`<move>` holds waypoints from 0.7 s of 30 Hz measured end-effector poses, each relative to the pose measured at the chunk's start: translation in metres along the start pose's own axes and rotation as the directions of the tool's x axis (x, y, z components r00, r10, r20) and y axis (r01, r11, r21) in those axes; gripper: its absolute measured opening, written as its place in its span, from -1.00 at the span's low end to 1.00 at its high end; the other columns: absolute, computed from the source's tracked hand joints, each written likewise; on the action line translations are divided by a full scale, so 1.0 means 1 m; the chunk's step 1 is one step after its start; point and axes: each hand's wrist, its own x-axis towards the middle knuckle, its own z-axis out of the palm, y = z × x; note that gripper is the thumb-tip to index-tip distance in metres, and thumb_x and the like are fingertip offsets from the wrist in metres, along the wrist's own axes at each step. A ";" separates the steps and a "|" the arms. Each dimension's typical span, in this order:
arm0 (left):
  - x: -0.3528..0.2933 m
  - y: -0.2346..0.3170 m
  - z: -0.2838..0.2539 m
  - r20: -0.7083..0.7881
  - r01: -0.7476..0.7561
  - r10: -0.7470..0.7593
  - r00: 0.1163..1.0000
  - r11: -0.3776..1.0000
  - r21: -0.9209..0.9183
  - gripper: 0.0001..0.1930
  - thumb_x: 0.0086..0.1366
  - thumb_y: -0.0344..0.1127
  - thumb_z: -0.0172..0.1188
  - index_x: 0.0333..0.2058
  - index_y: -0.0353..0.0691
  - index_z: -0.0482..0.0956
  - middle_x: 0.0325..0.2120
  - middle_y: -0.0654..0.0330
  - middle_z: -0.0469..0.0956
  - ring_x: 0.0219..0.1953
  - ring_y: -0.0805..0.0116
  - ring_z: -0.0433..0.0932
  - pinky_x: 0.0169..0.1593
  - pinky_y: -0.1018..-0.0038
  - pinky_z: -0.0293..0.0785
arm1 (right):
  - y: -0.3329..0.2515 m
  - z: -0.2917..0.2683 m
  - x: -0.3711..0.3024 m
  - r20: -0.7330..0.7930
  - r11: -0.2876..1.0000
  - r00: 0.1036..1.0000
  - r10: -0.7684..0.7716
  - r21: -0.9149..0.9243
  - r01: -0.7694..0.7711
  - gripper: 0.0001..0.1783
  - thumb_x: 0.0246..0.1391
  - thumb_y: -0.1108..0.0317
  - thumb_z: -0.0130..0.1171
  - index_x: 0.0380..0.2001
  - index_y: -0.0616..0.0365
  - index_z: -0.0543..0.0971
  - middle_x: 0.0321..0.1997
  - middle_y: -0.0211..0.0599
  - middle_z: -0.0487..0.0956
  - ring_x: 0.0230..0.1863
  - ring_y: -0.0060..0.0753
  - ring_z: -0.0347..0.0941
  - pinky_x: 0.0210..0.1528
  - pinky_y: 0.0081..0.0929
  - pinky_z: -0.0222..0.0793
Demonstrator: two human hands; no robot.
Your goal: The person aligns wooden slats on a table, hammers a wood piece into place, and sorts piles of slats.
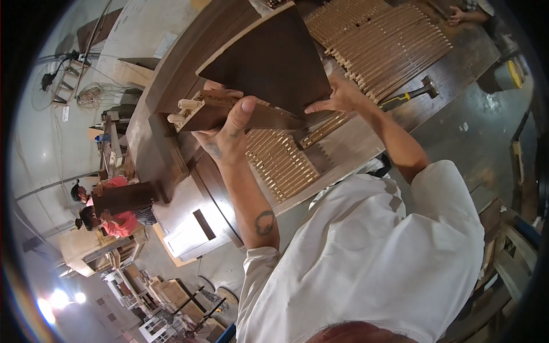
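Observation:
My left hand (224, 137) is closed around a dark brown wooden rail (269, 119), its thumb over the top edge. Pale wooden dowels (186, 104) stick out of the rail's left end. My right hand (340, 96) grips the lower right corner of a dark brown wooden panel (269, 63), thumb on its face. This panel is tilted up behind the rail and has a pale raw edge. The two pieces overlap in view; whether they touch, I cannot tell. Under them lies a stack of thin dark strips (283, 166) with light edges.
Larger stacks of slats (400, 46) cover the table's far right, near a hammer (412, 94) with a yellow-black handle. Another person's hand (457, 15) rests beyond them. At left, people in red carry a dark board (124, 198). A bucket (508, 75) stands right of the table.

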 end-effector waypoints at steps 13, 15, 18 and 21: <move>-0.001 0.018 0.013 -0.008 0.228 -0.234 0.972 0.955 -0.189 -0.70 -0.12 -0.63 0.43 -0.37 -0.44 0.52 -0.41 0.06 0.61 -0.48 0.38 0.58 -0.32 0.55 0.59 | 0.013 -0.018 0.001 0.278 0.881 0.954 0.112 -0.472 0.034 -0.40 0.00 -0.12 0.21 -0.04 0.12 0.53 -0.03 0.02 0.54 0.00 0.05 0.43 0.02 -0.22 0.33; -0.003 0.023 0.005 0.052 0.232 -0.228 0.972 0.967 -0.107 -0.77 -0.07 -0.55 0.44 -0.41 -0.41 0.58 -0.46 0.11 0.63 -0.50 0.45 0.57 -0.35 0.57 0.57 | 0.034 -0.019 -0.002 0.268 0.811 0.952 0.151 -0.584 0.036 -0.45 -0.03 0.01 0.27 -0.04 0.14 0.53 -0.04 0.04 0.55 -0.02 0.06 0.45 0.00 -0.23 0.36; 0.004 0.035 0.009 0.147 0.118 -0.153 0.977 0.968 0.222 -0.82 -0.03 -0.46 0.46 -0.45 -0.35 0.64 -0.52 0.20 0.64 -0.53 0.54 0.56 -0.39 0.61 0.52 | 0.118 -0.024 -0.001 0.283 0.797 0.947 0.153 -0.602 0.051 -0.55 -0.02 0.12 0.27 -0.10 0.16 0.55 -0.12 0.06 0.57 -0.09 0.07 0.47 -0.06 -0.22 0.38; -0.001 0.033 0.003 0.074 0.143 -0.167 0.983 0.954 0.262 -0.82 -0.04 -0.42 0.48 -0.49 -0.32 0.64 -0.57 0.27 0.63 -0.55 0.58 0.54 -0.41 0.63 0.49 | 0.074 -0.009 -0.008 0.275 0.792 0.961 -0.004 -0.586 0.171 -0.65 0.04 0.15 0.22 -0.25 0.23 0.58 -0.23 0.07 0.57 -0.19 0.06 0.48 -0.16 -0.16 0.37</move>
